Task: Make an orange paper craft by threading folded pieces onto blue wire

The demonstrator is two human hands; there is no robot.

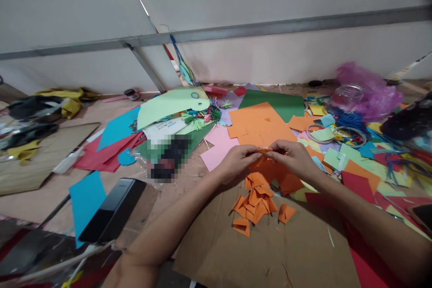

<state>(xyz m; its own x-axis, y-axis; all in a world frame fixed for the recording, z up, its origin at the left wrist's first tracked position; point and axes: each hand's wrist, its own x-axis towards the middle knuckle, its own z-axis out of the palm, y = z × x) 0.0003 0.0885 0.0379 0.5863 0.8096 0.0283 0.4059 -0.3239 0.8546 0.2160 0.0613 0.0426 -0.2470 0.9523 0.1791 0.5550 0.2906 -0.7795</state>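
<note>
A left hand [238,160], thumb against finger, pinches one end of a small orange paper piece [265,150] at four o'clock from mid-view; a pile of folded orange paper [254,199] lies at its six o'clock. The right hand [294,156], likewise closed, pinches the other end. Uneven pressure could skew a crease; a slip could lose it in the pile.

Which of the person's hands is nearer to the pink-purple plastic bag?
The right. The right hand is apart from the pink-purple plastic bag, to its left; the left hand is farther left, across the small orange paper.
</note>
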